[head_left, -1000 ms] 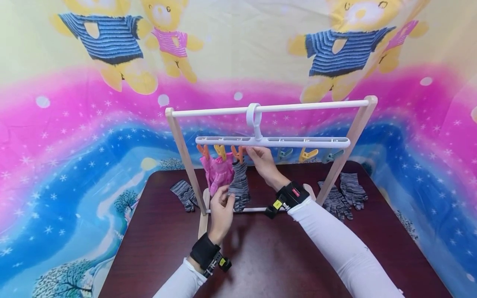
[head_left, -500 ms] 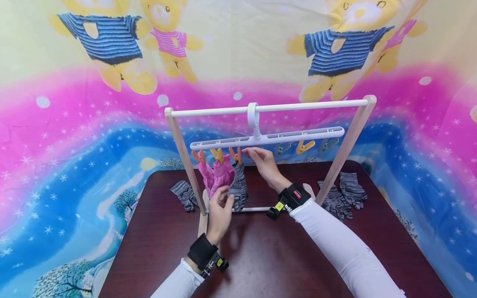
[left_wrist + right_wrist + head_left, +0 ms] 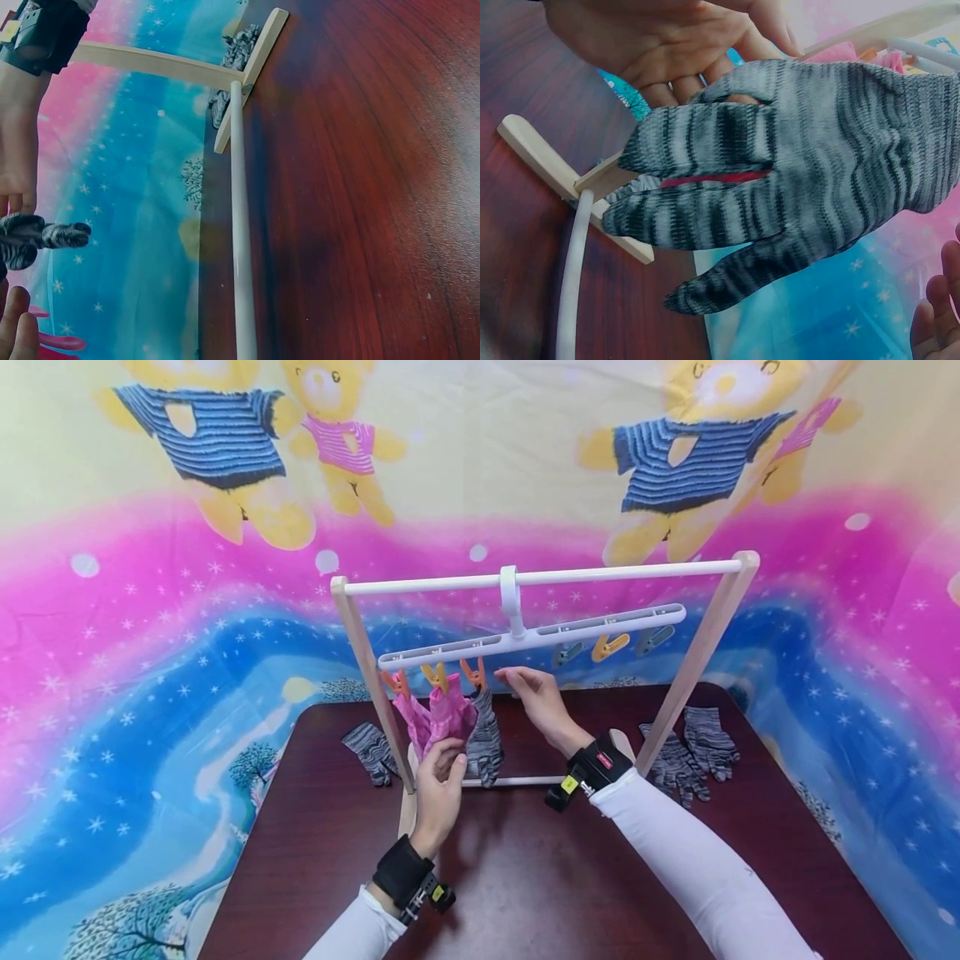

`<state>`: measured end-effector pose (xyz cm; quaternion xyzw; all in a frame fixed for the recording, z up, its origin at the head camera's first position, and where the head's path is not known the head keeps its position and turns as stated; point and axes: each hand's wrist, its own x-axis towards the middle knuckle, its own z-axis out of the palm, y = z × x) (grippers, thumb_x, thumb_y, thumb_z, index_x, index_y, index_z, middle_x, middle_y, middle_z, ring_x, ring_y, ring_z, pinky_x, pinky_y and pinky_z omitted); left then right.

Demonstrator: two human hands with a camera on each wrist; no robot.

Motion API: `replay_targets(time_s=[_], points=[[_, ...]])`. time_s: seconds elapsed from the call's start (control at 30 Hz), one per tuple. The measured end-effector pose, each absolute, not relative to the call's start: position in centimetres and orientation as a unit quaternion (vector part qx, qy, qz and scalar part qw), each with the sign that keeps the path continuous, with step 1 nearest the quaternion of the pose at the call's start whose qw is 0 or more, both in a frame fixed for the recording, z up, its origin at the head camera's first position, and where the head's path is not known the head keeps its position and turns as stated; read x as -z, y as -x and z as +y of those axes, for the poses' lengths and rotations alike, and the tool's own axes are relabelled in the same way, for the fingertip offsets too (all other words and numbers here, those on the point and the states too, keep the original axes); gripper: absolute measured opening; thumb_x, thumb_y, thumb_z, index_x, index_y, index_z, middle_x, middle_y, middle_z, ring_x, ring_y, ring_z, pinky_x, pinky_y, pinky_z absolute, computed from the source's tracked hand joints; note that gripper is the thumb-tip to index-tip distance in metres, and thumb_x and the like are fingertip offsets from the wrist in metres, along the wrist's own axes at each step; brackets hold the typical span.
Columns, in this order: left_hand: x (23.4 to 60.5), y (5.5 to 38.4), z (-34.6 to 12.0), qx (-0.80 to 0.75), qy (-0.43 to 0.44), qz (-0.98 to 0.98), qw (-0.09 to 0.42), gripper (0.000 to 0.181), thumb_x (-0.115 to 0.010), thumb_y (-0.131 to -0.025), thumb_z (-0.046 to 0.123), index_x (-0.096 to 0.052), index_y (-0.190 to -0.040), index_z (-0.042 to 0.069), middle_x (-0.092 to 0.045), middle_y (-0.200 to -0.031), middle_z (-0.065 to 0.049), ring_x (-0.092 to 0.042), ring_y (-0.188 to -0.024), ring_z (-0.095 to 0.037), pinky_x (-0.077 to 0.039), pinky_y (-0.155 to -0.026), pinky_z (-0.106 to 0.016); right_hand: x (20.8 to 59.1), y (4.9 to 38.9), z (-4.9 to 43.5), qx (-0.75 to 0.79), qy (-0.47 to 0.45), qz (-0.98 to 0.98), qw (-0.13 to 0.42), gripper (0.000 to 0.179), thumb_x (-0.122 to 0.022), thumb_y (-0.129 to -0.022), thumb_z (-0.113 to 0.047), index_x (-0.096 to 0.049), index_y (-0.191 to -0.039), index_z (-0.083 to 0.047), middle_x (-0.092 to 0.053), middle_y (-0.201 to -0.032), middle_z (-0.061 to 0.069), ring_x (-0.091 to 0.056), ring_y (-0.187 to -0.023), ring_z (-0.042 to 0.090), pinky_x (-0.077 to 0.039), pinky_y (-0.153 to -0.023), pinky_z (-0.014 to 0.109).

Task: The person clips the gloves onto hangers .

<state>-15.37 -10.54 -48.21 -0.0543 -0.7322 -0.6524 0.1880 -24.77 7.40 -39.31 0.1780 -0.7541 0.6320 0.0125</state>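
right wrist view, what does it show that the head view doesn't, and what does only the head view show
Only the right wrist view shows the hanging gray glove with its fingers clearly apart, and the palm of the left hand. Only the head view shows the hook, the two blue-gray clips and the pair of loose gloves at right. Both share the hanging gray glove, left hand, right hand, table and lower white bar.

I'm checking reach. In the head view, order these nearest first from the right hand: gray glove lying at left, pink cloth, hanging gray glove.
1. Hanging gray glove: just left.
2. Pink cloth: farther left, clipped up.
3. Lying gray glove: farthest left, on the table.
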Motion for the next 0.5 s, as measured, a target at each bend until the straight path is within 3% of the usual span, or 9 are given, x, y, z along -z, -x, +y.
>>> replay_targets(time_s=[0.27,0.5], points=[[50.7,15.9,-10.8,0.659,0.06,-0.721,0.206,0.023,-0.058,-0.099,0.003,-0.063,-0.12,-0.005,-0.073,-0.111,-0.019,-0.068,-0.095,-0.008,-0.053,-0.079,-0.017,42.2,25.6,8.8,-0.626,-0.177,-0.759,-0.006,0.037,-0.048,-0.108,-0.02,-0.063,-0.131,0.004,-0.062,-0.136,0.026,-0.056,-0.123,0.036,-0.045,-0.107,0.055],[51.1,15.7,-11.1,0.657,0.053,-0.725,0.2,0.021,-0.059,-0.1,0.006,-0.065,-0.12,0.004,-0.073,-0.113,-0.013,-0.068,-0.098,-0.01,-0.053,-0.083,-0.02,45.2,26.5,9.5,-0.604,-0.185,-0.775,0.005,0.036,-0.051,-0.107,-0.024,-0.066,-0.128,0.001,-0.065,-0.131,0.022,-0.059,-0.121,0.034,-0.049,-0.105,0.044]])
